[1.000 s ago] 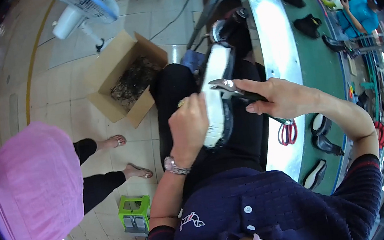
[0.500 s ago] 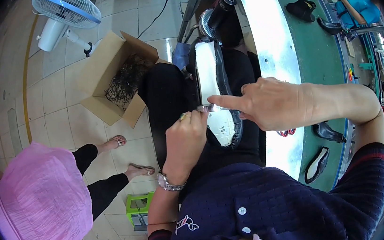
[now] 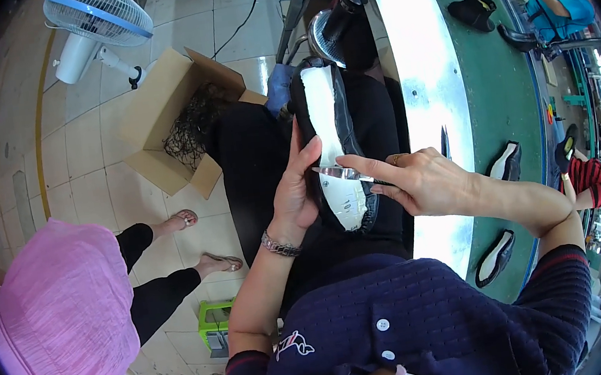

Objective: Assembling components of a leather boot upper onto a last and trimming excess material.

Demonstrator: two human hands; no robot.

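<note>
A black shoe (image 3: 343, 108) lies sole up across my lap, its white bottom board showing and its black upper folded over the edges. Along its left side my left hand (image 3: 294, 195) is wrapped, with the thumb resting on the white board. My right hand (image 3: 429, 182) comes in from the right, fingers closed on a small shiny metal tool (image 3: 339, 173). The tool lies across the middle of the sole, its tip close to my left thumb. Its handle is mostly hidden by my fingers, so its exact kind cannot be told.
Right of my legs runs a metal bench edge (image 3: 427, 91) beside a green conveyor (image 3: 485, 85) carrying several black shoes (image 3: 472, 14). An open cardboard box (image 3: 151, 115) holds dark scraps. A fan (image 3: 99, 18) and a person in a pink hat (image 3: 62, 311) are at left.
My left hand has opened from a fist at the sole's middle and moved up to grip the shoe's side. My right index finger has drawn back from pointing, the metal tool now showing in my grip.
</note>
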